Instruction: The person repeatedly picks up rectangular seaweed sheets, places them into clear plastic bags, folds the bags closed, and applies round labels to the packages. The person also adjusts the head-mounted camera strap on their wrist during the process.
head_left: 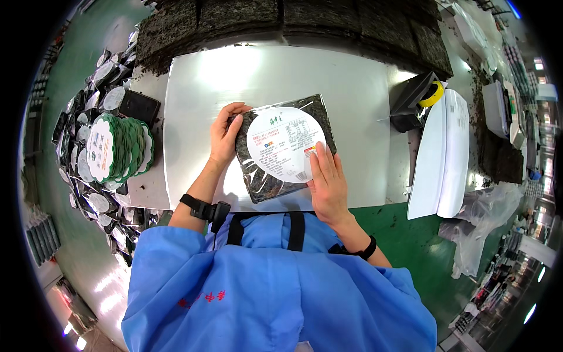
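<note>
- A silvery table (193, 141) stood before the worker, its near edge close to the blue coat.
- Dark, flaky slabs (240, 20) lined its far side.
- Wrapped packets (99, 202) crowded in a heap to the left.
- A square dark packet (264, 189) sat slightly turned between the hands near the table's front edge; whether it rested there or was lifted could not be told.
- The right hand (328, 185) lay open, fingers straight and together on the packet's lower right; flat, even pressure seemed best, sparing the contents.
- The left hand (226, 136) curled around the upper left edge, thumb bent near the face; a light, steady hold there seemed likeliest to prevent skewing.
- A round white label (284, 146) covered the packet's middle, best smoothed outward from its centre.
</note>
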Demonstrator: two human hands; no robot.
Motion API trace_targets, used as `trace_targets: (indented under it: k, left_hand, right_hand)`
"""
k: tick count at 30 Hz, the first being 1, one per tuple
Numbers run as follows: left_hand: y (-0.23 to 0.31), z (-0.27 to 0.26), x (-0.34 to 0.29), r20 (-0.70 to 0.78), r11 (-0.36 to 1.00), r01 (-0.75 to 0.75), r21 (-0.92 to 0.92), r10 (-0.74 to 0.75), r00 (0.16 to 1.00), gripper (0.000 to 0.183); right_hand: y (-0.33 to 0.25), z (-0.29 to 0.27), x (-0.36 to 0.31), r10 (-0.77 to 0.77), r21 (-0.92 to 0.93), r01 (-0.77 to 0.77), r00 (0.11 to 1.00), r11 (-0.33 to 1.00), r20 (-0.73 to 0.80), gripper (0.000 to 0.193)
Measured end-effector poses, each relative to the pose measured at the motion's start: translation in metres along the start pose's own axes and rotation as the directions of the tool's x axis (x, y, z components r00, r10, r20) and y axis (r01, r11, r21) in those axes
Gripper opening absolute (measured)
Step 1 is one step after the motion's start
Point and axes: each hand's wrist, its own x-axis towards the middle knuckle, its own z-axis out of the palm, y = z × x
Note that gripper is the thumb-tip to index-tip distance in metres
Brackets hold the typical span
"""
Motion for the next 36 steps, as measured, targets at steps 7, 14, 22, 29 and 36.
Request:
trace_targets:
  k: [7, 14, 22, 29, 36]
  left_hand:
    - [-0.002, -0.001, -0.001, 0.016, 1.000, 0.004, 0.021, -0.005, 1.000, 0.031]
    - [0.001, 0.001, -0.002, -0.011, 0.999, 0.016, 0.039, -0.016, 1.000, 0.028]
    - [-0.004, -0.004, 0.001, -0.044, 0.962, -0.055, 0.266, 0.069, 0.997, 0.037]
    - [-0.021, -0.029, -0.047, 0.038, 0.325, 0.003, 0.946, -0.119, 0.992, 0.086]
    - [0.094, -0.006, -0.055, -0.157, 0.988, 0.148, -0.041, -0.152, 0.976, 0.103]
  right_hand:
    - [-0.004, 0.000, 0.000, 0.010, -0.167, 0.001, 0.998, 0.986, 0.062, 0.063]
    - [0.023, -0.012, 0.031, -0.071, 0.029, 0.066, 0.960, 0.997, 0.271, 0.063]
    - [-0.020, 0.031, 0.074, -0.447, 0.102, 0.442, 0.816, 0.891, 0.365, 0.069]
    - [0.077, 0.016, 0.007, 0.461, 0.321, -0.468, 0.882, 0.823, 0.101, 0.050]
    - [0.072, 0.021, 0.016, 0.470, 0.661, -0.531, 0.833, 0.530, 0.292, 0.033]
